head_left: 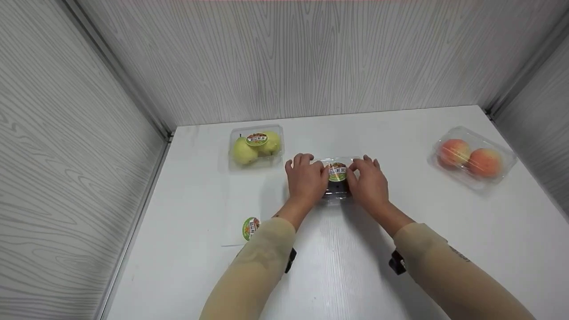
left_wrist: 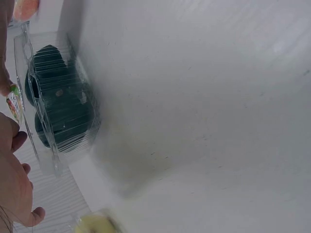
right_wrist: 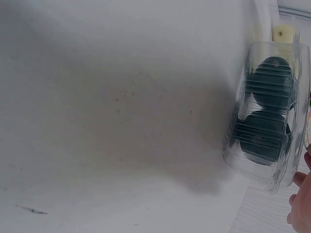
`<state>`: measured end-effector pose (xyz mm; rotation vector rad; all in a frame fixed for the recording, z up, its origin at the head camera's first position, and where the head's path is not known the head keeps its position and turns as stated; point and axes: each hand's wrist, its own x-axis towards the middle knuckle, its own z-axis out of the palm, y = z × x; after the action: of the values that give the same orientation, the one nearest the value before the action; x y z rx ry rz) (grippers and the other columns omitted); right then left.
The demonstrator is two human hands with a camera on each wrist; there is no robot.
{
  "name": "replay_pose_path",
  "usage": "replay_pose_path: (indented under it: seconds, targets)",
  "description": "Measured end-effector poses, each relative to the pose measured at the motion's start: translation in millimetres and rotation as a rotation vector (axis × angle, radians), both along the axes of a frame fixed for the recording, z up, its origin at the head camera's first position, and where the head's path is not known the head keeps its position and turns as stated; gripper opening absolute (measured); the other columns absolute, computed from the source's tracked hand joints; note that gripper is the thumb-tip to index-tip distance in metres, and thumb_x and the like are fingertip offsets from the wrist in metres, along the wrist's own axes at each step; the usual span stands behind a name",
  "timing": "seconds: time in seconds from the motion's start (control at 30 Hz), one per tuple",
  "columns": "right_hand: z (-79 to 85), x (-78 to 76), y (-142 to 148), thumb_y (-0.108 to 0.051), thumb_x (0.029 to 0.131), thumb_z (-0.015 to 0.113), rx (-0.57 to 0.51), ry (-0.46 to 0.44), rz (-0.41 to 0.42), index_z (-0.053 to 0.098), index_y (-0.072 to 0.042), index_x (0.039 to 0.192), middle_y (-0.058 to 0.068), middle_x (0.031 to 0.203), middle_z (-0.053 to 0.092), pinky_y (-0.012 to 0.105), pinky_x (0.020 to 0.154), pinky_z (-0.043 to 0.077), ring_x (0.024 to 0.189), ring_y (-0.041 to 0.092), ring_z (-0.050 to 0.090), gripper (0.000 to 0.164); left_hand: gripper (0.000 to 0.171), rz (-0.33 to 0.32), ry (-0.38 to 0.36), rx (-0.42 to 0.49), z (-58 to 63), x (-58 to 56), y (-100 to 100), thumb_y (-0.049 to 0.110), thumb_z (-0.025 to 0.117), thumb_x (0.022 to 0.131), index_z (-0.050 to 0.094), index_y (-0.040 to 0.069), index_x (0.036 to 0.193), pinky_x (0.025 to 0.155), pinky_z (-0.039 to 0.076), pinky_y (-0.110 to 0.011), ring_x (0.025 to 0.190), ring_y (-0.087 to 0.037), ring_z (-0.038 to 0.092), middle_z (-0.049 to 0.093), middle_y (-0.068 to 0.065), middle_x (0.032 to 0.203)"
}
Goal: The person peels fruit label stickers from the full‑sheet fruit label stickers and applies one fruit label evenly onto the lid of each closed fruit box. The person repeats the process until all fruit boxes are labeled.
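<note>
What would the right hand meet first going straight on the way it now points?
The middle clear box, right at its fingers; beyond that, probably the grey back wall, though depth is unclear.

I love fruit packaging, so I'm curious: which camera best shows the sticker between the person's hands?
The head view: the sticker faces the camera there, nearly whole. The left wrist view catches it steeply slanted; the right wrist view shows at most a sliver at the edge.
</note>
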<state>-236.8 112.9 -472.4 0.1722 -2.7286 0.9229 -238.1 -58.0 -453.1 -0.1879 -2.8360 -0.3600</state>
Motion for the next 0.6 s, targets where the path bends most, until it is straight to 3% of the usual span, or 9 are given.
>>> replay_pose_path:
  seconds: [0.6]
  targets:
    - [1.5,2.1,-0.9,-0.018,0.105,0.064,0.000,-0.003,0.001,0.070,0.000,0.104,0.023,0.141,0.065,0.050,0.127,0.024,0.146,0.042,0.048,0.019,0.033,0.009,-0.034,-0.006,0.2,-0.4,0.6,0.042,0.061,0.107,0.083,0.018,0.109,0.116,0.035,-0.059,0.137,-0.026,0.051,0.066,-0.005,0.137]
